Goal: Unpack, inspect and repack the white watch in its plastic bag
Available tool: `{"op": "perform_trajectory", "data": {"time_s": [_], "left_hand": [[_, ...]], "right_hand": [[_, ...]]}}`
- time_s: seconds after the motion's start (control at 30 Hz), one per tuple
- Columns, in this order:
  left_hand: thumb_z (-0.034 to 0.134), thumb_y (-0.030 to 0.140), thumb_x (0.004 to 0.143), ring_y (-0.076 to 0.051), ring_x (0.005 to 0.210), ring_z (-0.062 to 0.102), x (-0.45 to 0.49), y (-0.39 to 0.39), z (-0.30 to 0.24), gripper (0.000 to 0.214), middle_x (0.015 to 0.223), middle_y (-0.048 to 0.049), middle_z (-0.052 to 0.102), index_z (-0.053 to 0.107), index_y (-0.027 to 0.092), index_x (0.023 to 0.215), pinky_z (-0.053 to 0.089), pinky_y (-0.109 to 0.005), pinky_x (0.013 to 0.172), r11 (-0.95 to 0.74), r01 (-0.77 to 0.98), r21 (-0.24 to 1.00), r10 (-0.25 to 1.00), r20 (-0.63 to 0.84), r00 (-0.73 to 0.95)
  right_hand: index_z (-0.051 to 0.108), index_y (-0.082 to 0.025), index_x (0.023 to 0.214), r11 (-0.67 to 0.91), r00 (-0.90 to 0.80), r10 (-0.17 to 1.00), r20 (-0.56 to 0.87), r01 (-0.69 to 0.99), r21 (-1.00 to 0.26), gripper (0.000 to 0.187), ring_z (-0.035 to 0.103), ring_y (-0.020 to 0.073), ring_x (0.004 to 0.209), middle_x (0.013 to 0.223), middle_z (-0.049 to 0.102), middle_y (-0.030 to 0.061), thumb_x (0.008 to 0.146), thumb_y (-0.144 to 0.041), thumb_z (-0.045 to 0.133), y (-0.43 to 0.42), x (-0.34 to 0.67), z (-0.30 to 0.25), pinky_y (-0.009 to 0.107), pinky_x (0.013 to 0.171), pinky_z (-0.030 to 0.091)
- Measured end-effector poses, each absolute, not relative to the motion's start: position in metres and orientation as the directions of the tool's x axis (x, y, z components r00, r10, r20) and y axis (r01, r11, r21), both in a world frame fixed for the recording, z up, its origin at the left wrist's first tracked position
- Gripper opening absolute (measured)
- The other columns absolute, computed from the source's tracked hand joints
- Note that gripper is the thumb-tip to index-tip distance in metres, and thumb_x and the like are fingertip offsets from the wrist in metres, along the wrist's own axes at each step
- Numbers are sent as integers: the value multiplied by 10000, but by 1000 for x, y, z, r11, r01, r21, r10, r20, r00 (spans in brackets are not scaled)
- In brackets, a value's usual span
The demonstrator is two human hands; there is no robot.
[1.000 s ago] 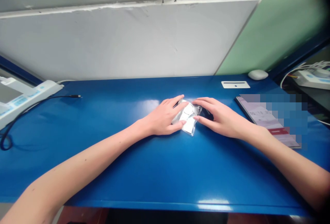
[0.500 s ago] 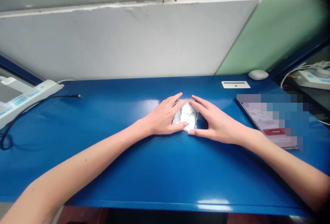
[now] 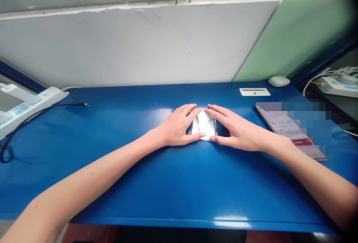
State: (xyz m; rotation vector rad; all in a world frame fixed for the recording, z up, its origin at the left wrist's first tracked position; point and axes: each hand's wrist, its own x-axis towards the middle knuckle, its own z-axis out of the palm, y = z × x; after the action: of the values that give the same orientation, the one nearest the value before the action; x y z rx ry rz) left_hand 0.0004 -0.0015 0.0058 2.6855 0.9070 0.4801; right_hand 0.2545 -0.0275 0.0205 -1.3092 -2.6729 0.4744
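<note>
A small clear plastic packet with a white, shiny inside (image 3: 205, 123) lies flat on the blue table (image 3: 179, 183). My left hand (image 3: 180, 125) rests along its left side, thumb and index fingertips touching its near and far edges. On the other side, my right hand (image 3: 233, 127) has its index fingertip at the far edge and its thumb by the near right corner. Both hands have their fingers stretched out and apart, framing the packet rather than wrapping round it. Glare hides what is inside the packet.
A phone-like slab with a lit, partly blurred screen (image 3: 291, 133) lies beside my right forearm. Behind it are a white card with a dark slot (image 3: 255, 92) and a white rounded mouse-like object (image 3: 279, 81). At left are a power strip (image 3: 53, 95) and a black cable (image 3: 41, 109).
The packet has turned a little and now looks flatter and squarer. My right thumb has shifted slightly right and up; my left hand has barely moved.
</note>
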Motion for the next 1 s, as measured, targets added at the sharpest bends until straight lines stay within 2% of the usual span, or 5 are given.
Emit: {"op": "perform_trajectory", "data": {"time_s": [0.2, 0.47, 0.67, 0.87, 1.0], "left_hand": [[579, 622, 853, -378, 1426, 337, -1, -1, 3, 824, 1490, -250, 391, 364, 109, 1461, 350, -548, 1132, -773, 519, 365, 616, 236, 752], [628, 651, 811, -385, 1420, 343, -1, 0, 3, 940, 1498, -289, 366, 352, 28, 1459, 345, -512, 1145, -782, 509, 360, 603, 231, 764], [612, 603, 841, -384, 1426, 341, 0, -2, 4, 833, 1515, -265, 360, 354, 107, 1459, 359, -552, 1122, -775, 513, 369, 612, 235, 755], [623, 575, 835, -390, 1429, 332, 0, -1, 3, 847, 1512, -289, 348, 347, 68, 1454, 356, -548, 1128, -776, 520, 357, 614, 236, 754], [637, 551, 830, -389, 1433, 328, 0, -1, 2, 844, 1518, -277, 345, 325, 91, 1466, 359, -555, 1126, -777, 518, 357, 615, 256, 746]], "right_hand": [[245, -128, 1559, 595, -629, 777, -20, 744, -304, 862, 245, 358, 1483, 1613, 244, 216, 902, -634, 481, -27, 254, 24, 577, 1140, 334], [271, -125, 1550, 586, -623, 782, -21, 745, -319, 845, 254, 358, 1480, 1617, 237, 208, 901, -618, 494, -26, 256, 22, 564, 1147, 332], [257, -112, 1556, 574, -611, 791, -33, 760, -306, 859, 256, 351, 1480, 1619, 233, 205, 906, -629, 477, -27, 256, 22, 539, 1156, 328], [273, -101, 1548, 568, -603, 797, -37, 769, -293, 862, 291, 342, 1469, 1610, 260, 207, 906, -642, 469, -27, 256, 25, 524, 1150, 349], [316, -101, 1528, 579, -600, 800, 5, 771, -264, 835, 362, 346, 1431, 1576, 335, 214, 905, -630, 488, -27, 256, 24, 517, 1121, 396]]}}
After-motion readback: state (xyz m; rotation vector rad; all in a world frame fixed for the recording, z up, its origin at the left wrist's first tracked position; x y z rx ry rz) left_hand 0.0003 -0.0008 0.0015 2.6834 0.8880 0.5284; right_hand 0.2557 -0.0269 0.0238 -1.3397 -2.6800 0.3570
